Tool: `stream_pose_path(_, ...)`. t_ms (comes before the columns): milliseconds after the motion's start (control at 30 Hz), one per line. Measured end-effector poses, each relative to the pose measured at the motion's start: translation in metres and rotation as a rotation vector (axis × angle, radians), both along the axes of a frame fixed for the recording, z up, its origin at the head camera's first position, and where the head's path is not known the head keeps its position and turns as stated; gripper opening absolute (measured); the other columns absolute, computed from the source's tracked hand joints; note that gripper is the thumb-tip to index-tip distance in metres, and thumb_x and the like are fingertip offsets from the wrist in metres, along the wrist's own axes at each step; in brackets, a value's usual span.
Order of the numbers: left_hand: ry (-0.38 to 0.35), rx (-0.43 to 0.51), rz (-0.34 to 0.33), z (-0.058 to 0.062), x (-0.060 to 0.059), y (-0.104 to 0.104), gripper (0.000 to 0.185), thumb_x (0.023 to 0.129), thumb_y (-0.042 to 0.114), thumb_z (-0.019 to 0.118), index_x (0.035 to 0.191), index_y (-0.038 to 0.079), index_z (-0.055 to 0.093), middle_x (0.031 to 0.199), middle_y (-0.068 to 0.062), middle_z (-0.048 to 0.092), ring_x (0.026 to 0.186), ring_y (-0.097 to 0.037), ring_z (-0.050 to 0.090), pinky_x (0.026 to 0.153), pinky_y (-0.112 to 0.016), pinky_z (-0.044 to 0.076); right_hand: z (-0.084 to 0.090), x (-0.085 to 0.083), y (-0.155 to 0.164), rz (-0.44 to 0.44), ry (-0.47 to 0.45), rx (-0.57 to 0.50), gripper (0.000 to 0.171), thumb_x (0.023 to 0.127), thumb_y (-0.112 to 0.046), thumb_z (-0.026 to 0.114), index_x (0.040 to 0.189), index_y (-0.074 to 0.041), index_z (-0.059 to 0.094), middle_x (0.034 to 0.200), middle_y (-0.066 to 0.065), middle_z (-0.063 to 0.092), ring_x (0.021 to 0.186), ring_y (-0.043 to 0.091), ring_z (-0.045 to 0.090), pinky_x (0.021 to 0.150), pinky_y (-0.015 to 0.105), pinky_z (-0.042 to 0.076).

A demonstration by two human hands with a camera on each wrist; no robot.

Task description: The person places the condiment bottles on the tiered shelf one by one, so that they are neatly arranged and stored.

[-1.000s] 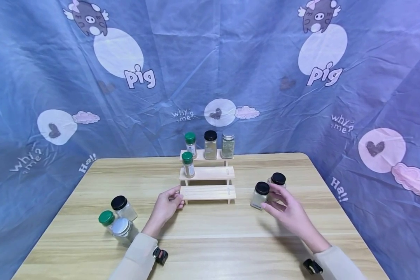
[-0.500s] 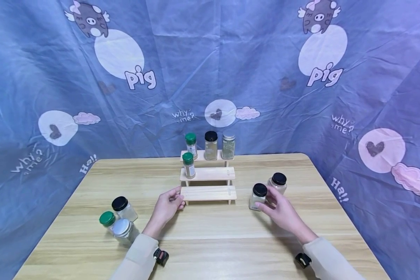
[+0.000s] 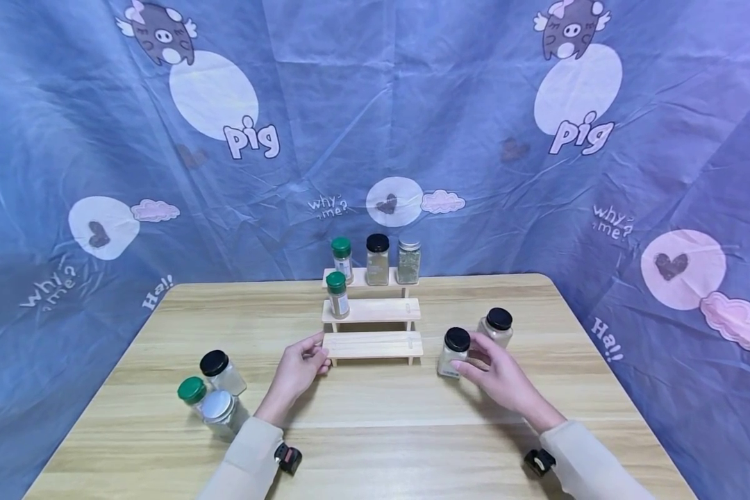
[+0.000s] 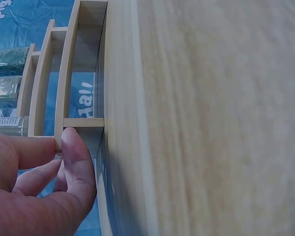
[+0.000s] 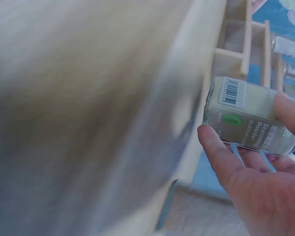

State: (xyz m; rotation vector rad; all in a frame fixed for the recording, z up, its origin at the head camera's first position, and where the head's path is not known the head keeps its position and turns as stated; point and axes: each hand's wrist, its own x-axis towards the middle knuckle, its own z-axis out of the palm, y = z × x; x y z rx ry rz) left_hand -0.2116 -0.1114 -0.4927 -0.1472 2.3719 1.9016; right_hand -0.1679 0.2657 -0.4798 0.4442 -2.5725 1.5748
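Note:
My right hand (image 3: 498,375) holds a square spice jar (image 3: 453,357) with a black lid, to the right of the wooden three-step rack (image 3: 375,343). In the right wrist view, thumb and fingers lie around this jar of pale powder (image 5: 250,118), whose label reads "Seasoning Powder". My left hand (image 3: 296,371) pinches the left end of the lowest step, thumb at its front edge in the left wrist view. On the top step stand a green-lidded jar (image 3: 342,261), a black-lidded jar (image 3: 378,261) and a silver-lidded jar (image 3: 408,264). Another green-lidded jar (image 3: 337,296) occupies the middle step's left end.
Behind my right fingers stands a second black-lidded jar (image 3: 496,326). At the left of the table (image 3: 375,444) is a group: a black-lidded jar (image 3: 222,373), a green-lidded jar (image 3: 192,392) and a silver-lidded jar (image 3: 223,413). A blue printed curtain (image 3: 325,90) hangs behind.
My right hand has moved left with the black-lidded spice jar, away from the other black-lidded jar and nearer the rack. My left hand stays at the rack's end.

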Motion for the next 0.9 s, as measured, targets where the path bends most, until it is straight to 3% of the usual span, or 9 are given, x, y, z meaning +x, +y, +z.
stream_pose_path(200,0.003,0.002,0.002,0.002,0.000,0.000,0.048,0.101,-0.003,0.062,0.149,-0.005,0.053,0.106,-0.018,0.067,0.083,-0.015,0.071,0.075,-0.023,0.069,0.021,-0.010,-0.018,0.043,0.042,0.043,0.051,0.094,-0.015,0.079,0.140,-0.003,0.060,0.129,0.016,0.072,0.122,0.032,0.070,0.112,0.044,0.059)
stream_pose_path(367,-0.006,0.003,0.004,0.003,0.002,0.001,0.048,0.102,-0.003,0.061,0.149,-0.004,0.053,0.106,-0.017,0.066,0.083,-0.015,0.071,0.075,-0.022,0.069,0.038,-0.023,-0.038,0.088,0.041,0.043,0.052,0.096,-0.017,0.077,0.143,-0.004,0.059,0.131,0.017,0.072,0.124,0.040,0.068,0.112,0.057,0.057)
stream_pose_path(667,0.005,0.005,0.000,0.003,0.002,0.000,0.047,0.102,-0.003,0.062,0.148,-0.005,0.053,0.106,-0.019,0.067,0.082,-0.015,0.071,0.074,-0.022,0.069,0.058,-0.054,-0.082,0.144,0.058,-0.022,0.054,0.097,-0.012,0.075,0.147,-0.003,0.056,0.130,0.019,0.071,0.125,0.039,0.067,0.115,0.053,0.056)
stream_pose_path(900,0.013,-0.004,0.005,0.000,0.001,0.002,0.047,0.101,-0.003,0.062,0.147,-0.005,0.054,0.105,-0.017,0.066,0.082,-0.015,0.071,0.073,-0.020,0.068,0.060,-0.079,-0.108,0.187,0.092,-0.075,0.052,0.096,-0.005,0.075,0.144,0.002,0.057,0.131,0.023,0.069,0.123,0.040,0.067,0.114,0.051,0.058)
